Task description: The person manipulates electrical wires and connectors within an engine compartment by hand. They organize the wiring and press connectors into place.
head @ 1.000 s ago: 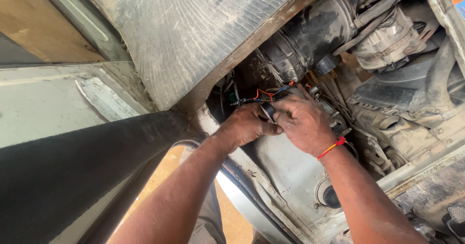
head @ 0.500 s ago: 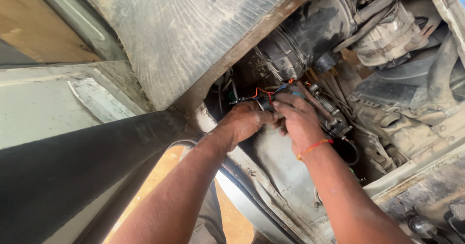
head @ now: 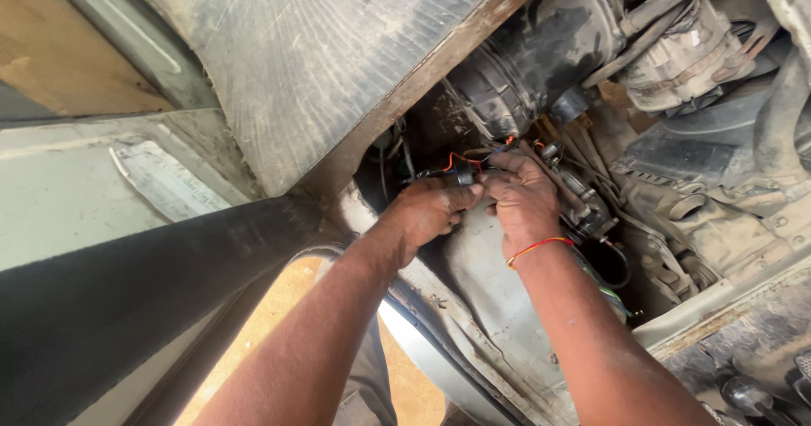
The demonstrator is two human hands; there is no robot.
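Connector: a small black plug (head: pixel 464 177) on thin wires, held between the two hands deep in the engine bay, just below the big ribbed hose and above the pale metal panel.
Wires: a thin orange wire (head: pixel 456 159) loops up from the plug toward the hose; darker strands run left from it into the shadowed gap.
Left hand: the left hand (head: pixel 432 209) reaches in from below left, its grip closed on the plug with the fingertips pinching it from the left side.
Right hand: the right hand (head: pixel 524 198) comes in from the lower right, fingers curled and closed on the wires right beside the plug, touching the left hand's fingertips.
Wrist band: a thin red and yellow thread (head: pixel 537 247) circles the right wrist.
Hose: a wide black ribbed hose (head: pixel 541 50) runs diagonally from the upper right down to just above the hands.
Mat: a dusty grey ribbed sheet (head: pixel 338 54) with a rusty edge lies tilted over the upper left of the bay.
Panel: a dirty pale metal panel (head: pixel 494 295) slopes beneath both forearms.
Engine parts: grimy metal housings and brackets (head: pixel 701 215) sit to the right of the right hand, near but apart from it.
Dark bar: a broad black padded surface (head: pixel 127 299) crosses the lower left, in front of the left forearm.
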